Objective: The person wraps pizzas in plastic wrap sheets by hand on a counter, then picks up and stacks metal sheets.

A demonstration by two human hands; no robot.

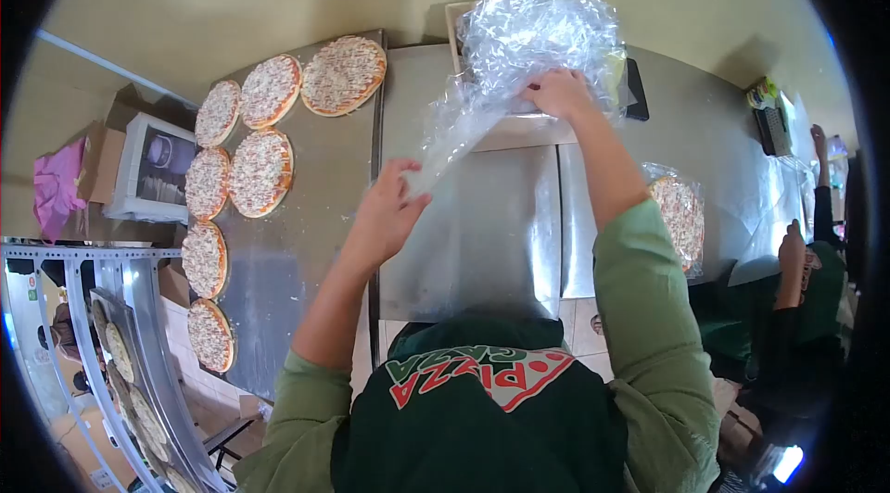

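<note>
Bare counter [464, 252] is lying open before the body; pizzas [262, 173] are blocking the left, the heaped plastic [542, 30] the far side.

the person wears green sleeves [649, 280] pushed up near the elbows and a dark green apron [491, 437] printed with "pizza" lettering and a pizza slice.

Person's left hand [387, 213] tugging clear plastic wrap [464, 127], right hand [559, 93] on the crinkly pile, bunch of cheesy pizzas [262, 172] off left
</note>
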